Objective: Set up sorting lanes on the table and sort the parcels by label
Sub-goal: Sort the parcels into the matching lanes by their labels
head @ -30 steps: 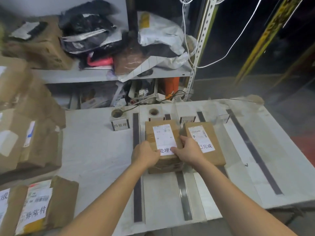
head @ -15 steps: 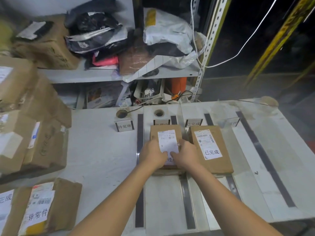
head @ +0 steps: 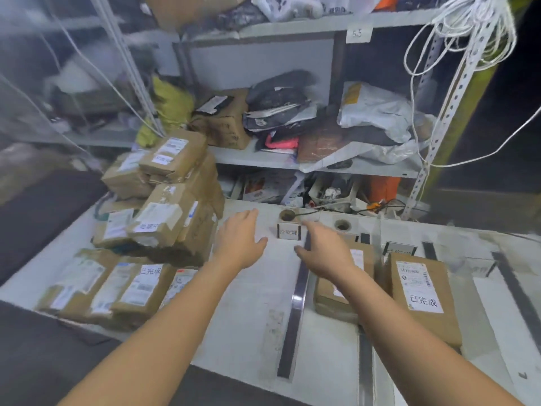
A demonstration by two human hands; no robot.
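Both my hands hover empty over the white table (head: 257, 291), fingers spread. My left hand (head: 240, 241) is nearest a heap of brown cardboard parcels (head: 172, 206) stacked at the table's left. My right hand (head: 325, 250) is above a dark tape strip (head: 295, 303) that marks a lane edge. Just right of that strip lies a brown parcel (head: 330, 297) in the second lane, partly hidden by my right forearm. A second labelled parcel (head: 421, 297) lies in the lane to its right. A small lane sign (head: 289, 231) stands behind my hands.
A row of flat labelled parcels (head: 117, 285) lies at the near left. More tape strips (head: 366, 364) and lane signs (head: 399, 250) run to the right. Behind the table a metal shelf (head: 263, 159) holds bags and boxes, and white cables (head: 468, 33) hang at the upper right.
My hands have let go of the parcel in the second lane and moved up and left, empty. My head has turned left, bringing the parcel heap into view.
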